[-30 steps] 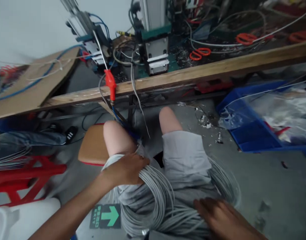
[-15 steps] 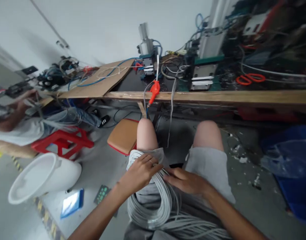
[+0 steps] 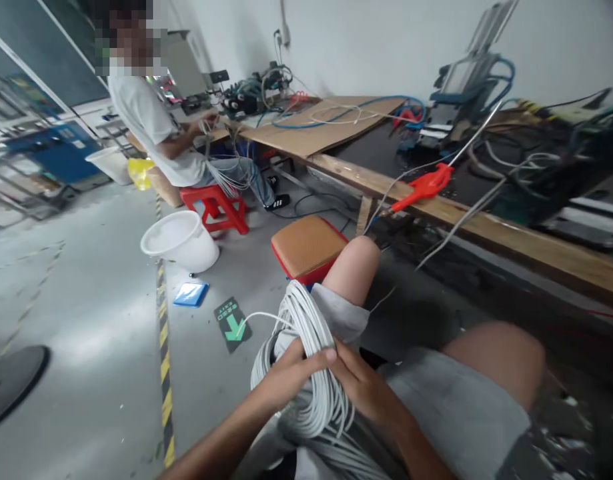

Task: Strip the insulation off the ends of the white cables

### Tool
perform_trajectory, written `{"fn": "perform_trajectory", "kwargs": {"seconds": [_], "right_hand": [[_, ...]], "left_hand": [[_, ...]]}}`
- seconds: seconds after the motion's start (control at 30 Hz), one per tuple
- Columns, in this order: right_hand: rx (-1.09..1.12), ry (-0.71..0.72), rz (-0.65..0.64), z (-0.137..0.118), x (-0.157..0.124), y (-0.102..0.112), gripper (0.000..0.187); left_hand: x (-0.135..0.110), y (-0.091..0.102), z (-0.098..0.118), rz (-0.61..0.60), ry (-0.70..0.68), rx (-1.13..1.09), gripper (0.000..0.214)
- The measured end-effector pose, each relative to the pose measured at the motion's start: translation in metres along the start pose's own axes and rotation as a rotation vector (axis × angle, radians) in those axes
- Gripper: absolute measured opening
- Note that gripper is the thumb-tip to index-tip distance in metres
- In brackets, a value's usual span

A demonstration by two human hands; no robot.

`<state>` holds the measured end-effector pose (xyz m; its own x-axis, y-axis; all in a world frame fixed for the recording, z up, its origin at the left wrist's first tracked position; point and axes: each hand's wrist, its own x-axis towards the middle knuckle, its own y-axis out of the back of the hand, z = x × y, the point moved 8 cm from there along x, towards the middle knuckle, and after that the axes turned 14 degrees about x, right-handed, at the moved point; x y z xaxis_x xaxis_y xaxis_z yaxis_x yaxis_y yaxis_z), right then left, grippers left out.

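A thick coil of light grey cable rests over my lap. My left hand is wrapped round the coil from the left, its thumb lying across the strands. From the right, my right hand closes on the same bundle, its fingers partly hidden behind the cable. One loose cable end arcs out to the left of the coil. More grey strands lie lower on my lap, below my hands.
A wooden-edged bench runs along the wall, with a red air gun at its edge. A tan-topped stool, white bucket and blue packet stand on the floor. A co-worker sits on a red stool.
My view has swung left, bringing the seated co-worker fully in. The coil has been lifted more upright, and my hands now grip it from both sides.
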<state>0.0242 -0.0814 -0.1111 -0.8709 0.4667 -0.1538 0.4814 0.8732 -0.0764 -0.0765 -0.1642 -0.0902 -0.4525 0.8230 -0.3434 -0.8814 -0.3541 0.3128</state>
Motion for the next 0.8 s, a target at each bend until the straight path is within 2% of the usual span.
{"fn": "perform_trajectory", "kwargs": {"seconds": [0.07, 0.17, 0.37, 0.47, 0.6, 0.67, 0.8], "right_hand": [[-0.001, -0.009, -0.043, -0.004, 0.001, -0.004, 0.071], [-0.027, 0.001, -0.062, -0.011, -0.002, -0.006, 0.067], [-0.08, 0.013, -0.015, -0.021, -0.012, -0.003, 0.049], [-0.057, 0.031, -0.067, -0.024, -0.015, 0.0, 0.041], [0.003, 0.061, -0.184, -0.024, -0.015, 0.001, 0.033], [0.024, 0.06, -0.185, -0.022, -0.013, 0.003, 0.031], [0.062, 0.03, -0.104, -0.019, -0.014, 0.007, 0.027]], "left_hand": [[0.001, -0.004, 0.004, -0.004, 0.023, -0.047, 0.059], [-0.002, -0.007, 0.014, -0.042, -0.013, -0.052, 0.059], [-0.022, -0.021, 0.021, -0.19, -0.088, 0.114, 0.058], [-0.031, -0.022, 0.022, -0.178, -0.136, 0.231, 0.049], [-0.037, -0.024, 0.021, -0.216, -0.206, 0.344, 0.027], [-0.037, -0.023, 0.018, -0.203, -0.229, 0.386, 0.016], [-0.035, -0.018, 0.015, -0.134, -0.275, 0.416, 0.011]]}}
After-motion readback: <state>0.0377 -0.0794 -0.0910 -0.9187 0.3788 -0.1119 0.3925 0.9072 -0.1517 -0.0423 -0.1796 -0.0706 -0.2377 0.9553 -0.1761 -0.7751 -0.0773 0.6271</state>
